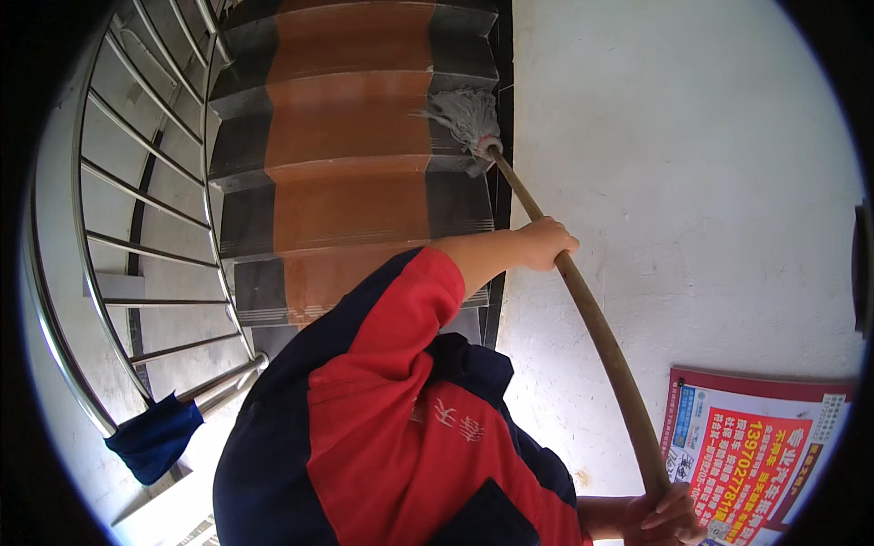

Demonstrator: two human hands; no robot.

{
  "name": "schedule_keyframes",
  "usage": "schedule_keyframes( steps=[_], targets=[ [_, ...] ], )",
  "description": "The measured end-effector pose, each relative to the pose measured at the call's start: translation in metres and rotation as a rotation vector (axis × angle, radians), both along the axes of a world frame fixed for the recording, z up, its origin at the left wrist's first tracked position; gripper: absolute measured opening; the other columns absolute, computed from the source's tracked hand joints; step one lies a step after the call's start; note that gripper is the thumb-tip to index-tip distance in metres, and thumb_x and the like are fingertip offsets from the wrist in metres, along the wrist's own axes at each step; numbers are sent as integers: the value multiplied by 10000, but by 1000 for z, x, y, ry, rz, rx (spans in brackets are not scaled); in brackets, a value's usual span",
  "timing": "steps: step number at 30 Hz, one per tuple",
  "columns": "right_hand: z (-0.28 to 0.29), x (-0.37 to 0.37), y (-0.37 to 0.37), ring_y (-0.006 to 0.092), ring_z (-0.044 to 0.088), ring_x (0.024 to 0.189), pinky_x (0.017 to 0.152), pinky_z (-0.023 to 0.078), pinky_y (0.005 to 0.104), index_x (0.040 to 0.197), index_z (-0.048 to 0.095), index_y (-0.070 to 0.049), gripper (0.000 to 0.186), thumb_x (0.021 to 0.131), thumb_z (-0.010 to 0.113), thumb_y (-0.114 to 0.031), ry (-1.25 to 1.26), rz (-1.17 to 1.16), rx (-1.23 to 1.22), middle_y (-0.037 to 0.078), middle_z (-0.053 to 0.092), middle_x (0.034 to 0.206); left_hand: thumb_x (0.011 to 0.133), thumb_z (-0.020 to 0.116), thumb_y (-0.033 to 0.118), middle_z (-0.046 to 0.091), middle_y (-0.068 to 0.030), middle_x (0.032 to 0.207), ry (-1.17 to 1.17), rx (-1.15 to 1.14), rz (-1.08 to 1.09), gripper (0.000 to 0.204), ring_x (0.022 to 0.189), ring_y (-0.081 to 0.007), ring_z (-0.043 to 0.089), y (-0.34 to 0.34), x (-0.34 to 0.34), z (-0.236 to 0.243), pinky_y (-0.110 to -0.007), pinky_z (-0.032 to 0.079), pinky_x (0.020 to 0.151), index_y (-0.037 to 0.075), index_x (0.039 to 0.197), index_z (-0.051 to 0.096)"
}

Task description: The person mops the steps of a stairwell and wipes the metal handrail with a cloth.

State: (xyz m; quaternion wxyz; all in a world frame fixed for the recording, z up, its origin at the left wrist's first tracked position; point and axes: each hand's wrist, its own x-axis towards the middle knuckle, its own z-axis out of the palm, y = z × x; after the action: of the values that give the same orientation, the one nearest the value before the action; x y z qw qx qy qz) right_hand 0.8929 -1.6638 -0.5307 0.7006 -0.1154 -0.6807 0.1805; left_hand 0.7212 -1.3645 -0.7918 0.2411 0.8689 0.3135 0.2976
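Wearing red-and-navy shirt, nearest the camera. Clamping left hand partway up wooden mop handle, right hand well apart, near lower frame edge. Resting mop head on dark right border of stairs, beside white wall. Showing metal railing at left, with dark blue cloth.

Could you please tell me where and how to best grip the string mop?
Probably around its slim wooden handle, coming from the left, opposite the white wall: between left hand and right hand a long bare stretch shows, away from the strings.
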Motion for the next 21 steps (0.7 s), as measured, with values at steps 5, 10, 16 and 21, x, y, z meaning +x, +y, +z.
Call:
schedule_keyframes(
  steps=[5, 10, 16, 21],
  targets=[
    [9, -21, 34, 63, 395, 424, 576, 426, 269, 876, 437, -117, 173, 938, 428, -279, 220, 319, -4, -78, 342, 459, 603, 671, 68, 560, -105, 670, 30, -49, 70, 205, 742, -316, 569, -40, -61, 11, -405, 384, 694, 94, 751, 531],
    [-13, -38, 70, 50, 387, 423, 566, 407, 227, 665, 379, -146, 273, 899, 512, -191, 278, 450, -128, -58, 329, 427, 627, 672, 96, 594, -93, 726, 64, -5, 326, 203, 801, -294, 571, -78, -160, 13, -395, 389, 766, 112, 795, 558],
    [-44, -97, 101, 50, 378, 496, 654, 316, 245, 911, 546, -98, 148, 854, 635, -202, 25, 541, -340, -66, 382, 516, 631, 668, 67, 596, -69, 748, -77, 181, 778, 205, 789, -307, 571, -135, -317, -2, -398, 404, 767, 101, 802, 560],
    [-59, -206, 112, 93, 455, 470, 630, 324, 316, 774, 442, -123, 234, 850, 643, -217, -54, 585, -448, -35, 434, 525, 598, 639, -8, 588, -75, 762, -113, 247, 1086, 242, 813, -311, 562, -176, -417, -28, -400, 405, 735, 91, 799, 550]
  ],
)
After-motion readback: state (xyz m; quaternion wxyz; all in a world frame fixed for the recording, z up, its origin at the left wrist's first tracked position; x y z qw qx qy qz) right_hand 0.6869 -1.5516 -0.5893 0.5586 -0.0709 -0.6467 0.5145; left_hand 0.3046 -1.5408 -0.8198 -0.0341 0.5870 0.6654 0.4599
